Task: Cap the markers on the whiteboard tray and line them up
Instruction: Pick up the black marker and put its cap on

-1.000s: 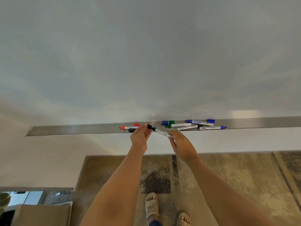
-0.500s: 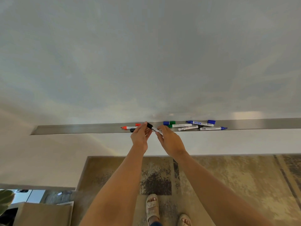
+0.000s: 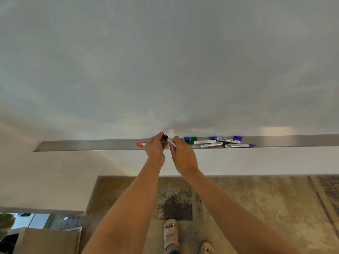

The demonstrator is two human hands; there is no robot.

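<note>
Markers are counted on the tray [image 3: 91,145]: one red [image 3: 140,143], one green [image 3: 200,142], two blue [image 3: 225,140] and one of uncertain colour. A black marker [image 3: 170,142] is pinched above the tray by the right hand [image 3: 183,154]; its black cap [image 3: 165,137] is gripped by the left hand [image 3: 155,148]. Three loose caps are seen: two blue, one green.

- Tray [image 3: 88,145]: bare metal lies to your left of the red marker [image 3: 140,143].
- Right: loose markers [image 3: 218,142] and caps [image 3: 190,138] crowd the tray.
</note>
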